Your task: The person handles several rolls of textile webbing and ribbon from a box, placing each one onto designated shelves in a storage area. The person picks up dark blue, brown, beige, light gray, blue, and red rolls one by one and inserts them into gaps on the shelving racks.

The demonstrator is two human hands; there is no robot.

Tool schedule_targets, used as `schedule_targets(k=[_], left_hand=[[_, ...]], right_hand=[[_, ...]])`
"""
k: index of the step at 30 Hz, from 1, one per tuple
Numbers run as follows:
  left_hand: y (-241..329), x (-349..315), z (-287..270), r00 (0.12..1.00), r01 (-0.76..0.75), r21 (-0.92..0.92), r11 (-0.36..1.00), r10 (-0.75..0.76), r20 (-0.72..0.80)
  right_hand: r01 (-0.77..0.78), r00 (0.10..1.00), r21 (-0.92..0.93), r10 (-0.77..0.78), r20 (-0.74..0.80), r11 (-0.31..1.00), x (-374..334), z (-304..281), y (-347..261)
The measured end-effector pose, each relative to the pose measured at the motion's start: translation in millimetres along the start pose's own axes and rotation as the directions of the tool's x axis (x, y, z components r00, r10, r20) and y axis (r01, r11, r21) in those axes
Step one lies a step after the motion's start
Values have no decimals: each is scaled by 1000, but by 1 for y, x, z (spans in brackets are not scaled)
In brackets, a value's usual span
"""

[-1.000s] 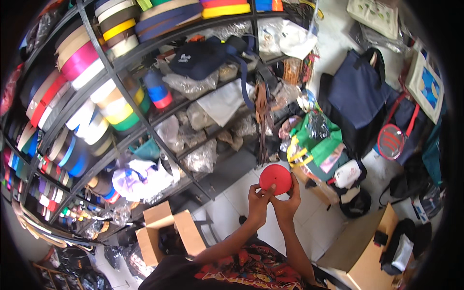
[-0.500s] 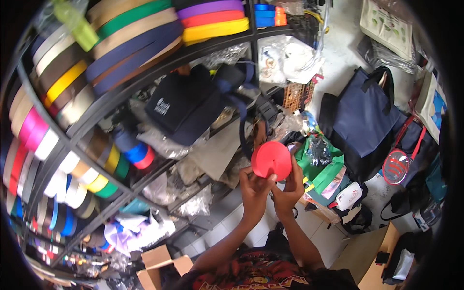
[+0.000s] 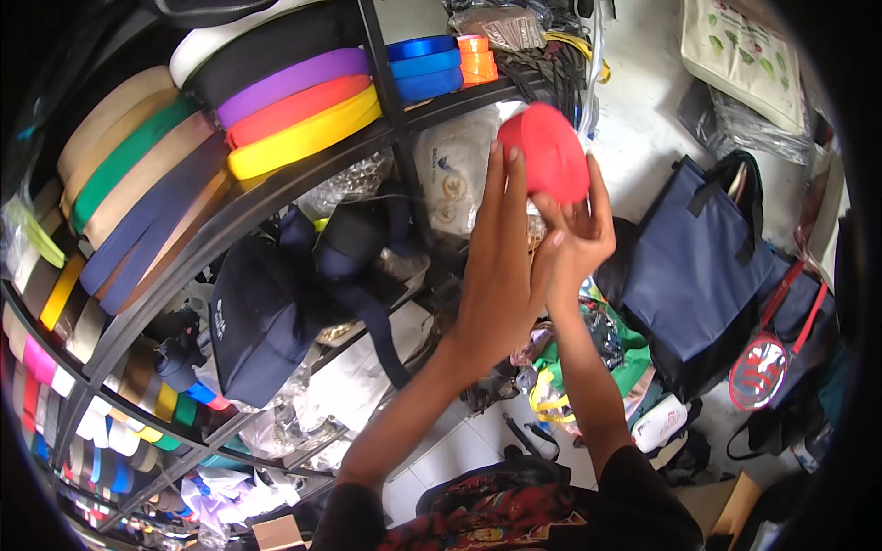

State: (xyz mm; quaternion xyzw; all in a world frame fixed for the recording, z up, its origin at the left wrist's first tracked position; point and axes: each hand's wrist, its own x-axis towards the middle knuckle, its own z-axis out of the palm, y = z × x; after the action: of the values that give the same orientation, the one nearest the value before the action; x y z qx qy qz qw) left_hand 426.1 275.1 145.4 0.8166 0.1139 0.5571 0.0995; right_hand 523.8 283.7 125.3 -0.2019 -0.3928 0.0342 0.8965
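Raised in front of the shelves is a flat round roll of red webbing (image 3: pixel 562 151), tilted, with its broad face toward the right. My left hand (image 3: pixel 501 248) presses long, nearly straight fingers against its lower left side. From below and the right, my right hand (image 3: pixel 579 239) grips it with bent fingers. Both arms reach far forward, and the hands almost meet under the roll. On the upper shelf to the left lie stacked webbing rolls, among them a yellow roll (image 3: pixel 303 133), a purple roll (image 3: pixel 294 87) and a green roll (image 3: pixel 133 165).
A black metal shelf frame (image 3: pixel 390 119) runs along the left, its lower levels packed with more rolls. A dark backpack (image 3: pixel 262 321) hangs out of a middle shelf. At the right are a navy tote bag (image 3: pixel 689 257) and a red-strapped pouch (image 3: pixel 759 370). Green bags (image 3: pixel 634 354) lie below my right arm.
Both hands have lifted the red roll up and forward, toward the upper shelf, and it has tilted. My left hand's fingers have straightened along its side. The view has shifted too.
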Motion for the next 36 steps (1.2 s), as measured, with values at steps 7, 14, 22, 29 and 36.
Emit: schedule_targets(k=[7,14,22,29,36], left_hand=[[-75,105,35,979,-60,396,916,132,-157],[-142,169,12,960,54,851,522,208,-189],[-146,165,7,972,46,875,481,180,-151],[-147,163,12,959,42,867,497,223,-174],[-119,129,17,963,-3,776,630,211,-167]], right_hand=[[54,945,-95,-20,327,994,178,75,70],[140,689,-418,215,692,898,244,134,140],[66,645,-319,203,736,945,245,142,179],[68,625,-286,182,759,956,246,139,176],[277,731,-438,108,674,855,232,131,143]])
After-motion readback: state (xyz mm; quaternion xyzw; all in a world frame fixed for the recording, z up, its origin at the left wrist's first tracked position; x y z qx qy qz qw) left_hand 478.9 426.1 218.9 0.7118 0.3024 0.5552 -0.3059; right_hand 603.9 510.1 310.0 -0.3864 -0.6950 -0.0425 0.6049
